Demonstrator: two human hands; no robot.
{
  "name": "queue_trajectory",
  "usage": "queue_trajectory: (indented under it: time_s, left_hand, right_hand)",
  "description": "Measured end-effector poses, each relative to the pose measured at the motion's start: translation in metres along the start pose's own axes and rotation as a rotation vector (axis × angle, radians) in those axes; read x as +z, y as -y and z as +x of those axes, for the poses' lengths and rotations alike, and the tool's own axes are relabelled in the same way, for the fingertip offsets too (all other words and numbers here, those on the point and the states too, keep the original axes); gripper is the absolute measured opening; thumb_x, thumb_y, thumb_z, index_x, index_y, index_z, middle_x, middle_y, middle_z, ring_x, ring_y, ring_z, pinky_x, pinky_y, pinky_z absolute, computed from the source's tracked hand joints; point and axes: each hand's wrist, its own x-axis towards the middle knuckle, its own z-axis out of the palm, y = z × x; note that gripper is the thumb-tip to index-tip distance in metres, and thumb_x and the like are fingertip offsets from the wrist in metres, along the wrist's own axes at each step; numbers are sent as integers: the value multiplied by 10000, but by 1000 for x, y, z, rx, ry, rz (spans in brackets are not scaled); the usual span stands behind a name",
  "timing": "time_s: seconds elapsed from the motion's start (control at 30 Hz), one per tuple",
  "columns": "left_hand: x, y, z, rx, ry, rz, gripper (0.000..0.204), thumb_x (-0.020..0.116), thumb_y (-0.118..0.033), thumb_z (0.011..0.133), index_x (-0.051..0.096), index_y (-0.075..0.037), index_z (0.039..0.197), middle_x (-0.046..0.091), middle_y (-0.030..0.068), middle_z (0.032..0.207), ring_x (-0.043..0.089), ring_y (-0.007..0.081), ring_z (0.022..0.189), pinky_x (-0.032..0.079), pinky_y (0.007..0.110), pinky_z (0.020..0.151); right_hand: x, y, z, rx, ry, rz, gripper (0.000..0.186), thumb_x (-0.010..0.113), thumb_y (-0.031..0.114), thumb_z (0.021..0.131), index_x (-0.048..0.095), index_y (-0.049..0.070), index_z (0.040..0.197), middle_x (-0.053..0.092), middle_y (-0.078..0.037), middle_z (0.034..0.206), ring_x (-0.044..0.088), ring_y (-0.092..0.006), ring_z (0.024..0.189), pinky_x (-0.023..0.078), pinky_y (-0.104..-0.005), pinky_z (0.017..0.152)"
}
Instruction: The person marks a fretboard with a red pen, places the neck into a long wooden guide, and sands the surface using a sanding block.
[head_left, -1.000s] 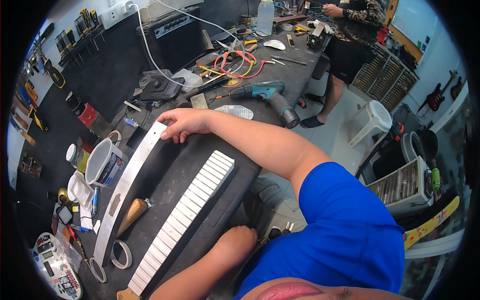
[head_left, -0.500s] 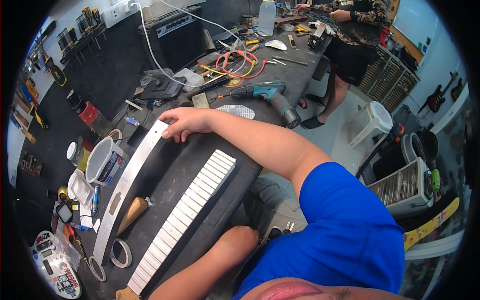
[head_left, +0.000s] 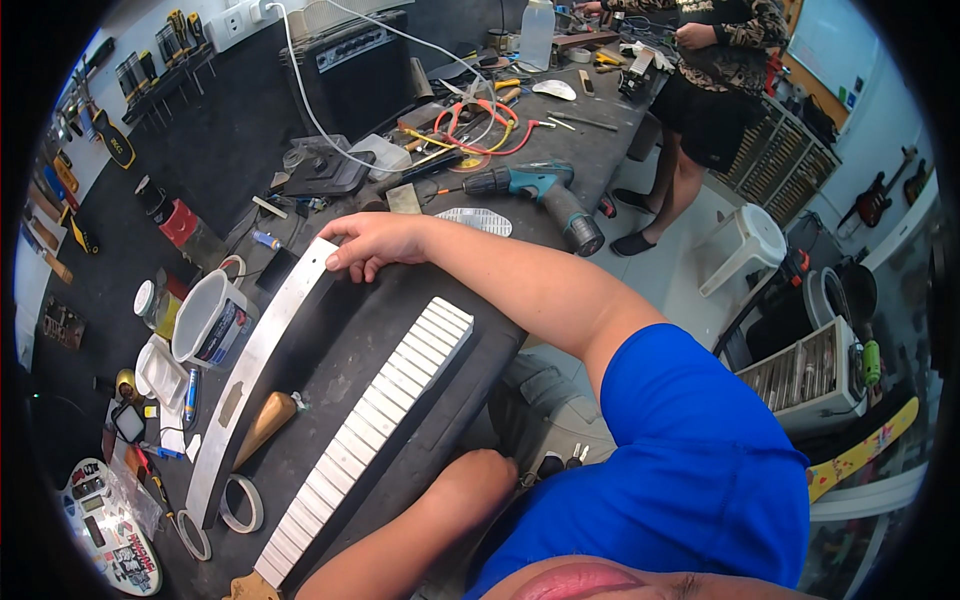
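My right hand (head_left: 375, 240) lies over the far end of a long, pale metal beam (head_left: 250, 375), fingers curled on its top face. The beam runs along a dark bench mat (head_left: 345, 335). Beside it, nearer me, lies a guitar neck (head_left: 380, 430) whose fingerboard is covered in white tape strips between the frets. My left forearm (head_left: 400, 540) comes in at the lower edge by the neck's near end; its hand is cut off by the rim. A wooden-handled tool (head_left: 265, 425) rests between beam and neck.
Left of the beam stand a white plastic jug (head_left: 205, 320), small jars and tape rolls (head_left: 240, 505). Behind my hand lie a teal cordless drill (head_left: 540, 190), pliers and cables, with a black amplifier (head_left: 350, 60) at the back. Another person (head_left: 720, 70) stands at the bench's far end, near a white stool (head_left: 745, 240).
My right hand stays on the beam's end and the neck has not moved. The person at the far end has shifted their stance slightly.
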Motion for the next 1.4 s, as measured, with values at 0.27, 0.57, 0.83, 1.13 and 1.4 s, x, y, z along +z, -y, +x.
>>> queue_trajectory:
  time_s: [0.27, 0.57, 0.83, 1.13, 1.4]
  left_hand:
    - [10, 1, -1, -29, -98, -66, 201, 546, -101, 970, 684, 6, 1069, 713, 211, 928, 737, 373, 868, 607, 454, 773]
    - [-2, 8, 6, 60, 3, -105, 233, 531, -112, 972, 717, 28, 967, 734, 230, 824, 742, 399, 846, 605, 484, 759]
    - [14, 6, 5, -37, -94, -137, 238, 512, -108, 981, 706, 24, 1015, 739, 236, 883, 749, 403, 863, 608, 494, 769]
    - [13, 4, 4, -43, -63, -107, 234, 504, -97, 972, 700, 17, 1027, 739, 234, 900, 748, 400, 861, 607, 480, 770]
    - [5, 7, 7, -65, -5, -148, 261, 491, -116, 1000, 704, 13, 1075, 740, 256, 951, 748, 413, 905, 603, 495, 797]
  right_hand:
    - [0, 0, 0, 6, -4, 9, 625, 783, 285, 930, 528, 30, 1441, 649, -87, 1150, 653, -154, 823, 546, -277, 687]
    - [-4, 0, -5, 19, -3, 70, 675, 754, 283, 970, 438, 16, 1503, 639, -81, 1176, 671, -143, 867, 577, -291, 736]
    - [-3, 0, -3, 8, 12, 78, 673, 746, 295, 977, 434, 17, 1504, 637, -81, 1186, 675, -138, 874, 581, -284, 738]
    - [-1, 2, -6, -8, -34, 78, 681, 742, 319, 980, 438, -3, 1497, 634, -114, 1173, 679, -186, 911, 599, -333, 775]
    - [-16, 23, -22, -156, -276, 39, 505, 724, 317, 995, 579, -18, 1344, 682, -124, 1074, 708, -214, 922, 615, -349, 819]
